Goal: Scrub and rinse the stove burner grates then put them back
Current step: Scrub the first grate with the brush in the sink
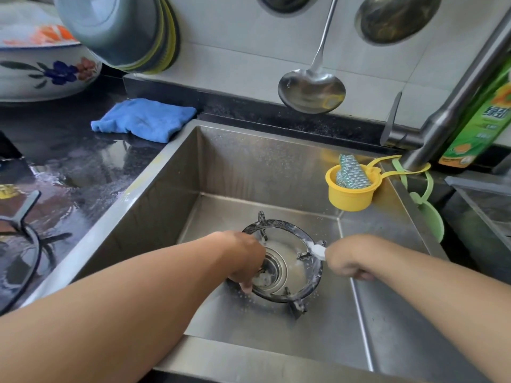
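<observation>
Head view: I read this as the scrubbing step. My left hand [244,259] grips the near-left rim of the soapy grate [287,261], lying flat over the sink [171,172] drain between both hands, prongs up; being a ring, it has no long axis. My right hand [347,258] is closed around a white brush [318,249] working the rim beside it. Next likely calls for turning the ring, then rinsing.

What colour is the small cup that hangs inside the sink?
Yellow. The cup hangs on the sink's right wall, seen in the head view.
</observation>
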Demonstrator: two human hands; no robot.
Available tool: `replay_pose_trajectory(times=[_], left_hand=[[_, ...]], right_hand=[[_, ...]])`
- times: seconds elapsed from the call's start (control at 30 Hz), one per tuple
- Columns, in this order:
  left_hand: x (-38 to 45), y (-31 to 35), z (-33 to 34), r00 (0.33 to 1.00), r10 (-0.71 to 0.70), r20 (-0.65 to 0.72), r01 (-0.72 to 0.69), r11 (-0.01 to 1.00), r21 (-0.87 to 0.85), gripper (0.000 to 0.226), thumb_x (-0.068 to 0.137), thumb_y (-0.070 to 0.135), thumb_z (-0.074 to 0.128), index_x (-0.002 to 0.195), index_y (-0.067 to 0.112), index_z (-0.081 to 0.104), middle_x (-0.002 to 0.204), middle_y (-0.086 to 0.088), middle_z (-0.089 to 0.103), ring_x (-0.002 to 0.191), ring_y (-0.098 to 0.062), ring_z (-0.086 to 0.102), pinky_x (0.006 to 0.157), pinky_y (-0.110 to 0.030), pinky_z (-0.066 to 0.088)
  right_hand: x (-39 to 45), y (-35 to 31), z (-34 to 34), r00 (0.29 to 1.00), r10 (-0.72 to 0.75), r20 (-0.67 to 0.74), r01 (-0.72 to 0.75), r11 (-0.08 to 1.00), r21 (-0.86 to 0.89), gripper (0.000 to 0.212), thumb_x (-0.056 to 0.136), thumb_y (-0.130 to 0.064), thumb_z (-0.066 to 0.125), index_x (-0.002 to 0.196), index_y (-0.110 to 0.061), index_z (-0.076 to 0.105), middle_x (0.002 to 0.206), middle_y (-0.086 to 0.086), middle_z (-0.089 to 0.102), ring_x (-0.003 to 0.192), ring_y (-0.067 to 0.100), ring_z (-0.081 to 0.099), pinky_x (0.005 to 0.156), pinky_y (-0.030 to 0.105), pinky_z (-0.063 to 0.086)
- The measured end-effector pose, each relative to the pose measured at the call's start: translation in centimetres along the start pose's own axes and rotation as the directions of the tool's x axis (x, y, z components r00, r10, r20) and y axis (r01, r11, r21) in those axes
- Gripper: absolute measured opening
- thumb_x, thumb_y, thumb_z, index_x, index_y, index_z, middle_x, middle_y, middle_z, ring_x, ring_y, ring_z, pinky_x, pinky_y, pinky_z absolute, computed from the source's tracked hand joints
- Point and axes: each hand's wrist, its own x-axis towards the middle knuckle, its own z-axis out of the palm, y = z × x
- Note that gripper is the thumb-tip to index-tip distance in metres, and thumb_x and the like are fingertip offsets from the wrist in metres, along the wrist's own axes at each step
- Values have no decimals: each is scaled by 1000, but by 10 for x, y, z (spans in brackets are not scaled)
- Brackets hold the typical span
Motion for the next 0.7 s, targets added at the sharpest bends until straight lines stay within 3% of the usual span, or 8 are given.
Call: replay_pose_trajectory(times=[0.07, 0.17, 0.27, 0.33, 0.4, 0.47, 0.57, 0.7], left_hand=[[-1, -1, -1, 1000, -1, 5, 1, 1000, -6, 51, 88, 48, 74, 127, 17, 69, 126, -4, 67, 114, -27, 63, 88, -34, 50], [-2, 0, -3, 1000, -7, 14, 7, 1000, 4, 51, 88, 47, 75, 129, 17, 68, 126, -4, 67, 114, -27, 63, 91, -35, 52], [-3, 2, -7, 998, -48, 42, 46, 998, 52, 48, 87, 39, 78, 126, 12, 68, 122, -4, 68, 111, -27, 65, 85, -34, 52], [-6, -2, -10, 992, -112, 59, 105, 989, 107, 40, 87, 28, 79, 121, 9, 68, 120, -5, 69, 109, -27, 66, 81, -34, 51], [-9, -9, -8, 982, -177, 63, 167, 977, 134, 33, 89, 17, 74, 120, 11, 68, 125, -7, 67, 111, -27, 66, 82, -35, 52], [-12, -16, -4, 973, -225, 53, 216, 967, 136, 32, 92, 13, 65, 124, 11, 66, 130, -9, 63, 116, -28, 63, 86, -36, 52], [-7, -20, -3, 959, -263, 102, 250, 960, 126, 40, 98, 17, 59, 137, 9, 56, 141, -14, 53, 129, -31, 51, 99, -40, 51], [1, -24, -5, 933, -314, 177, 313, 949, 36, 59, 98, 24, 63, 150, 8, 40, 154, -19, 38, 139, -36, 42, 105, -38, 44]], right_hand=[[-2, 3, -6, 999, -31, 9, 32, 991, -131, 50, 85, 21, 51, 134, 18, 44, 95, 41, 59, 78, 37, 60, 69, 38, 42], [6, 11, -5, 1000, -12, 2, 12, 969, -246, 40, 90, 14, 57, 129, 20, 52, 128, 32, 60, 94, 30, 59, 77, 34, 41], [11, 19, -1, 997, 16, 70, 5, 958, -287, 13, 91, 5, 56, 91, 6, 68, 84, 18, 66, 88, 31, 57, 77, 36, 43], [11, 20, -2, 997, 23, 74, -1, 957, -290, 17, 92, 5, 54, 82, 7, 68, 62, 10, 53, 84, 29, 52, 76, 36, 42], [13, 18, -1, 1000, -10, 4, 10, 968, -252, 18, 92, 8, 51, 98, 16, 66, 67, 16, 48, 85, 29, 48, 76, 36, 41], [13, 10, 1, 1000, -22, -23, 19, 991, -134, 20, 94, 9, 46, 97, 18, 64, 75, 20, 50, 84, 30, 44, 74, 34, 38], [13, 8, -6, 997, -33, -75, 41, 993, 111, 27, 97, -3, 53, 120, 5, 64, 104, 19, 67, 65, 23, 48, 59, 28, 42], [15, 18, -8, 993, -120, -6, 117, 955, 272, 25, 95, -8, 57, 114, 6, 65, 73, 8, 63, 53, 18, 53, 52, 22, 44]])
